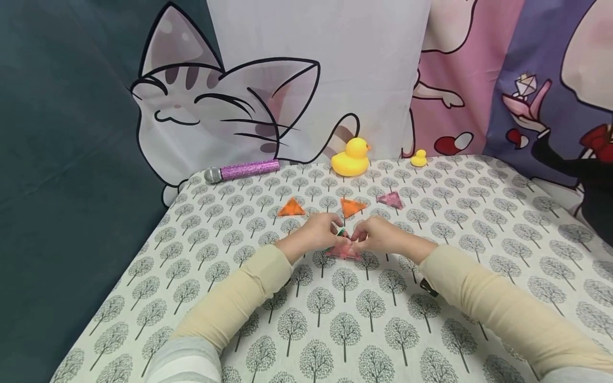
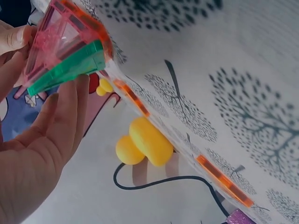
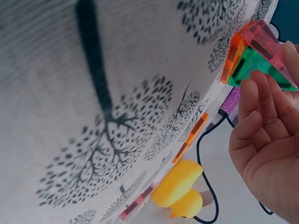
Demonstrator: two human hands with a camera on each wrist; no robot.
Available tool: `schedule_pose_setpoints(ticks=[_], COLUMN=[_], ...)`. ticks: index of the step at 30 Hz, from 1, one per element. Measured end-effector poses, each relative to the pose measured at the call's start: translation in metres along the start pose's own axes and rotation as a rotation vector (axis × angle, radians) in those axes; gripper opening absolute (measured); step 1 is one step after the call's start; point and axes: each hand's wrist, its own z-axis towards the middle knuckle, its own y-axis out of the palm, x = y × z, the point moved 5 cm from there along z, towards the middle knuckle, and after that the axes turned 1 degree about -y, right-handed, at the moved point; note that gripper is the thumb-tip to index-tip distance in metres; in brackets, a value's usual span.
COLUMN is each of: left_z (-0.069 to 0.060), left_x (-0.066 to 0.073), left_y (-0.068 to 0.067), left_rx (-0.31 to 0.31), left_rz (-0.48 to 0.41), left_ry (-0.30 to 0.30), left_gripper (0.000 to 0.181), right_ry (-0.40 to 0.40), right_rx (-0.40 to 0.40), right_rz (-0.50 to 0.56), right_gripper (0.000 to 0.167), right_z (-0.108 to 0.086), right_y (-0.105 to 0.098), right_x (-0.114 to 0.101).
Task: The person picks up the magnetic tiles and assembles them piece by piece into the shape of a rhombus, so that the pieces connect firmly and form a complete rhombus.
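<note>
"So, where's the tile pyramid (image 1: pixel 344 252)?"

"Mid-frame on the bench (image 1: pixel 306 287): I've left hand (image 1: pixel 319 232) and right hand (image 1: pixel 379 234) pinching it, fingers (image 3: pixel 266 95) just its width apart."

"Handling advice?"

"I'd press evenly from both sides; an orange tile (image 1: pixel 352 208) lies just above."

A person's left sleeve (image 1: pixel 225 314) and right sleeve (image 1: pixel 507 303) are plain beige, close-fitting and softly wrinkled, each ending at the wrist in a smoother cuff (image 1: pixel 270 268). Farther up, pale grey fabric (image 1: pixel 184 346) shows, with white stripes on the left arm. Both hands (image 1: pixel 318 232) are bare.
</note>
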Motion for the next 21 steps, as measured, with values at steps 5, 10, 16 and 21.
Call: schedule_pose_setpoints(ticks=[5,10,16,21], left_z=[0.000,0.001,0.007,0.008], left_x=[0.007,0.006,-0.006,-0.019], left_y=[0.004,0.003,-0.004,-0.018], left_rx=[0.001,0.010,0.036,0.091], left_rz=[0.051,0.038,0.007,0.074], left_ry=[0.056,0.029,-0.012,-0.025], left_gripper=[0.041,0.040,0.041,0.035], right_ry=[0.024,0.042,0.043,0.052], right_rx=[-0.010,-0.018,-0.016,-0.029], right_rz=[-0.005,0.008,-0.007,0.004], right_gripper=[0.030,0.029,0.031,0.033], right_z=[-0.003,-0.006,-0.009,-0.011], right_y=[-0.001,-0.001,-0.003,-0.002], right_x=[0.002,0.003,0.005,0.007])
